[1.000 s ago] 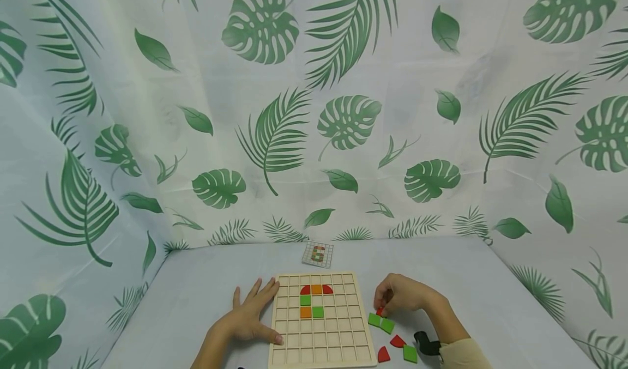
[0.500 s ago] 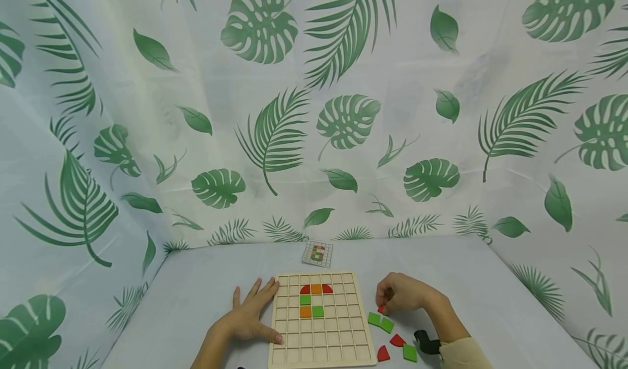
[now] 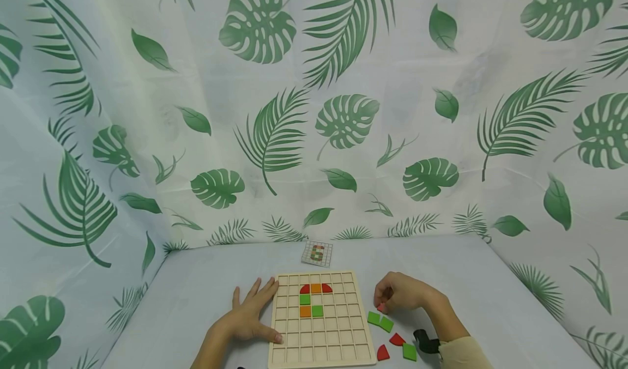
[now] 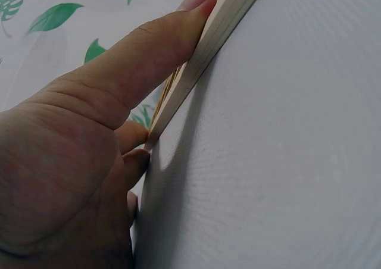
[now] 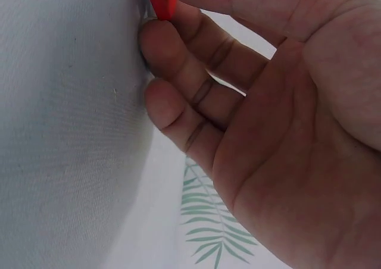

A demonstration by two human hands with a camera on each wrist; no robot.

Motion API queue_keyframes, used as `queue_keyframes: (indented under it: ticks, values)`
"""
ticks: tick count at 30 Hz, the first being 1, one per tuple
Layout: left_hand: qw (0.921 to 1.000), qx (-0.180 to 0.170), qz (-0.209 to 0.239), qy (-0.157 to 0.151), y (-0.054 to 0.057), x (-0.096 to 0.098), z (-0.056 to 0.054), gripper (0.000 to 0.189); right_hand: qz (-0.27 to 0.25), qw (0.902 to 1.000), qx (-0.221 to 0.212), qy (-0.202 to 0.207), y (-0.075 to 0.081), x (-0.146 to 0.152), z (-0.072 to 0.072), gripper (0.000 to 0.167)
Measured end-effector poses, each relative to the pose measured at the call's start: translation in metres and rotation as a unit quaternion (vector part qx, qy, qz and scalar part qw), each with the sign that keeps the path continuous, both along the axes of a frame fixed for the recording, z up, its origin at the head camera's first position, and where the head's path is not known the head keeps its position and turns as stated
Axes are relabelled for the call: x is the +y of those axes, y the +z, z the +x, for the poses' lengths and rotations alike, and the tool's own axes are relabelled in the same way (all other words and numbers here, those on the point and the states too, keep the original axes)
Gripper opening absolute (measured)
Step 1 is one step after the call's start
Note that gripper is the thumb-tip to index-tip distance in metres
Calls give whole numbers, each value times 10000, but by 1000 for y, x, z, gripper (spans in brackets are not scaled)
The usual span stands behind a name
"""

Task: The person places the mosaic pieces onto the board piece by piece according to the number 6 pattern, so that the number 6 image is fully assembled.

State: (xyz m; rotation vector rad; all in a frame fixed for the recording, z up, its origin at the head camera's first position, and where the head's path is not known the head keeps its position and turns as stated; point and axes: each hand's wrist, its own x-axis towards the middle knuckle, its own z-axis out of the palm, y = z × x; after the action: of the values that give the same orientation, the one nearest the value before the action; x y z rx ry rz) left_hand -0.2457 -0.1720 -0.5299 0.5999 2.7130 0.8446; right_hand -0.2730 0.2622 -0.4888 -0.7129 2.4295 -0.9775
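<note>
A pale wooden grid board (image 3: pixel 326 338) lies on the table. My left hand (image 3: pixel 247 317) is spread at its left side, fingertips at the upper edge and thumb on the lower rim. In the left wrist view, the thumb (image 4: pixel 143 58) presses on the board's wooden edge (image 4: pixel 205 58). Right of the board, my right hand (image 3: pixel 404 292) pinches a small red tile (image 3: pixel 380 307) between thumb and fingers, low over the table. The right wrist view shows this red tile (image 5: pixel 159 1) only in part. Red, orange and green tiles (image 3: pixel 305 299) sit in the board's upper cells.
Two green square tiles (image 3: pixel 374 318) lie just below my right hand. Nearer are two red quarter-round tiles (image 3: pixel 383 352) and another green square (image 3: pixel 409 352). A black object (image 3: pixel 426 342) is at the right wrist. A small pattern card (image 3: pixel 316 253) lies behind the board.
My right hand shifts very slightly, and the red tile it pinches has turned a little. My left hand and the tiles on the board stay as they were.
</note>
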Motion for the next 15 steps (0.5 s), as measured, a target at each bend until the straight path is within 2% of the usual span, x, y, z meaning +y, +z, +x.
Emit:
queue_keyframes:
  ticks: [9, 15]
  values:
    - [10000, -12, 6, -2, 0, 0, 0, 132, -40, 10000, -38, 60, 2, 0, -1, 15]
    - [10000, -53, -35, 5, -1, 0, -1, 133, 26, 9998, 162, 81, 3, 0, 0, 22]
